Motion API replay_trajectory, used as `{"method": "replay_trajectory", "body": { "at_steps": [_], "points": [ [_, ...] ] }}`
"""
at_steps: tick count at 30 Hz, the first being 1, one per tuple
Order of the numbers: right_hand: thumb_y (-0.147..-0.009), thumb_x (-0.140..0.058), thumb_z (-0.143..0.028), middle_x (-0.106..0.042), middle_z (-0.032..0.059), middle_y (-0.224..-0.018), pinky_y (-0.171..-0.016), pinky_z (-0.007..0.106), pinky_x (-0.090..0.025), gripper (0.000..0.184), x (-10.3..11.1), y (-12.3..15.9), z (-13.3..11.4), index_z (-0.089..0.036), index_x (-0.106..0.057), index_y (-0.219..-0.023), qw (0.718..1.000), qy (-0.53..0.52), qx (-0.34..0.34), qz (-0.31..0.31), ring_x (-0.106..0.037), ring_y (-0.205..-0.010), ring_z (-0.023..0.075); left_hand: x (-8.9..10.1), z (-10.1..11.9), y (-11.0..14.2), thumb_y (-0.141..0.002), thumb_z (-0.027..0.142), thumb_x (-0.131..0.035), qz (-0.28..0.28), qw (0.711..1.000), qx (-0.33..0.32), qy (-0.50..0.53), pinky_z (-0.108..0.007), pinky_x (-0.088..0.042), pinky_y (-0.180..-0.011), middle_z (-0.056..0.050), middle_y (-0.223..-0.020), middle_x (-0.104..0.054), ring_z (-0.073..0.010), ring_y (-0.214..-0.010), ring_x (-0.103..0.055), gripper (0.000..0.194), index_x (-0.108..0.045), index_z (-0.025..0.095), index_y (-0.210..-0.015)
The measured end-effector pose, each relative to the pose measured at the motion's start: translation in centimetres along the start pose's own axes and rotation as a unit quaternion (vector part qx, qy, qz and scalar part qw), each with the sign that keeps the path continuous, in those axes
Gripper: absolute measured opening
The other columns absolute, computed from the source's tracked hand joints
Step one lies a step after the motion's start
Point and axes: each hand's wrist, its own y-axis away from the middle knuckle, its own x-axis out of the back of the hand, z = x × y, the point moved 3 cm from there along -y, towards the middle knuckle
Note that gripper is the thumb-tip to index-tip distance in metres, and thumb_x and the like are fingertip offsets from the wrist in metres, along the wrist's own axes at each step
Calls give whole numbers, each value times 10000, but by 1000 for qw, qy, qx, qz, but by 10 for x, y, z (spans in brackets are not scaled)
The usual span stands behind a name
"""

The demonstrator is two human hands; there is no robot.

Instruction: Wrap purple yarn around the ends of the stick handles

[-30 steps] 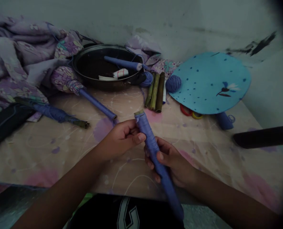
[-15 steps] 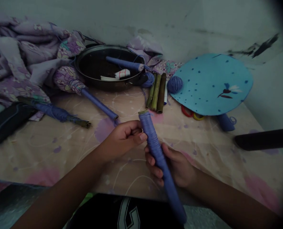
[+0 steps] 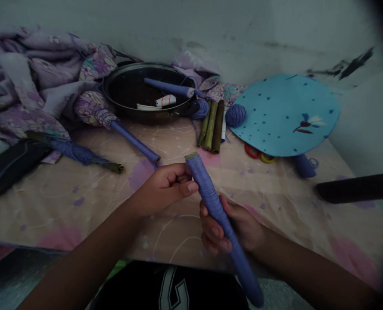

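Note:
Purple-blue yarn is wound tightly around a stick (image 3: 210,193) with a bare greenish end at its top. It leans diagonally over the table's near edge, its lower tip above my lap. My right hand (image 3: 225,224) is closed around its middle, fingers curled across the front. Near the top end, my left hand (image 3: 175,187) is pinched, thumb tip against or just beside the windings; what lies in the pinch is hidden. Beyond the left hand, a purple-wrapped tube (image 3: 135,141) juts from bunched floral cloth (image 3: 91,107).
At the back sit a dark pan (image 3: 129,110), yarn balls (image 3: 235,115), bare brown-green sticks (image 3: 217,129) and a blue dotted fan-like sheet (image 3: 281,116). A wrapped bundle (image 3: 71,150) lies left. A black object (image 3: 356,188) lies right, near tape rolls (image 3: 252,150).
The wound stick has tilted slightly more, its lower end shifting right. My right hand's fingers have moved a little down and right around it. My left hand stays almost in place.

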Motion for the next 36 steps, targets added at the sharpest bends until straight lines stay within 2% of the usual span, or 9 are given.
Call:
{"method": "replay_trajectory", "body": {
  "at_steps": [3,6,9,15,21,24,27,30,36],
  "points": [
    [-888,-523,-449,-606,-9,-667,-552,250,-504,342,0,0,0,-132,-620,-974,1000,2,-3,7,-533,-457,70,-1,2,-1,-772,404,-637,-9,1000,-3,0,-201,-389,-556,6,-696,-546,-94,-620,-485,290,-611,134,-874],
    [-852,-574,-457,-620,8,-732,-436,204,-486,336,1,-1,-1,-149,-597,-985,999,19,-4,28,-553,-480,84,-1,2,-1,-775,403,-631,-5,1000,-6,-4,-202,-402,-567,-5,-729,-571,-101,-645,-506,288,-610,137,-883],
    [-791,-660,-438,-610,-8,-689,-375,177,-466,316,1,-2,-3,-172,-571,-937,997,51,16,50,-544,-457,85,0,1,-1,-773,416,-629,12,1000,-3,-24,-204,-405,-559,-8,-718,-575,-99,-627,-502,301,-619,135,-882],
    [-802,-644,-453,-627,15,-698,-464,184,-499,338,6,-1,-2,-124,-619,-875,994,54,17,89,-586,-491,80,0,0,-1,-740,431,-661,25,999,14,-19,-217,-431,-592,-19,-750,-597,-115,-675,-533,333,-630,137,-893],
    [-838,-589,-476,-585,-22,-624,-488,203,-476,359,3,1,1,-131,-656,-913,999,14,-23,16,-519,-405,50,-2,0,2,-729,437,-676,-8,1000,19,14,-217,-425,-580,0,-688,-572,-106,-631,-529,349,-638,136,-901],
    [-856,-553,-494,-576,-27,-649,-466,202,-482,368,2,1,0,-145,-627,-947,999,16,-35,34,-503,-406,50,-2,3,1,-737,430,-670,1,1000,5,11,-221,-432,-597,-7,-717,-585,-111,-649,-534,333,-633,136,-890],
    [-819,-581,-526,-593,-11,-710,-375,170,-448,386,1,0,-3,-159,-577,-940,998,47,0,52,-515,-431,63,-3,5,-1,-742,421,-664,13,1000,-15,5,-226,-447,-637,-19,-771,-608,-123,-705,-550,310,-622,138,-862],
    [-747,-694,-467,-593,-16,-693,-369,156,-444,364,1,-1,-3,-160,-545,-874,995,68,30,59,-527,-453,68,-3,5,-2,-737,436,-662,16,1000,-7,-8,-231,-453,-644,-19,-770,-611,-128,-713,-553,318,-616,140,-842],
    [-786,-648,-484,-628,5,-680,-427,185,-462,378,8,1,-1,-127,-621,-908,995,61,13,74,-529,-429,62,-2,4,0,-719,456,-676,26,1000,3,-3,-230,-450,-637,-14,-769,-606,-120,-700,-543,348,-609,146,-863]
  ]
}}
